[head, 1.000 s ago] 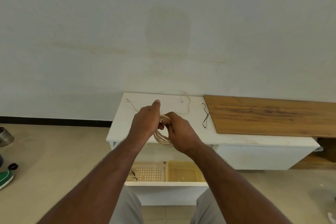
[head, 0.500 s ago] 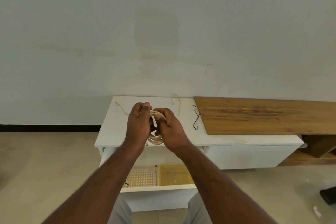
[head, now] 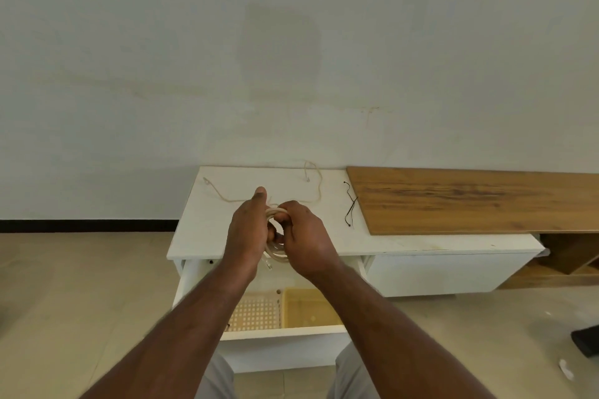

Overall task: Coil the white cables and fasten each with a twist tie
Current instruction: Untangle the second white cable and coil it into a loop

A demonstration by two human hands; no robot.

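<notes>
Both hands meet above the front edge of the white cabinet's tabletop, sharing a coiled white cable. The left hand has its grip curled round the coil's left side, index finger pointing up; the right hand curls its grip over the top loops. The cable's loose tail trails back across the tabletop (a black twist tie lies beside the wooden board), above the open drawer
</notes>
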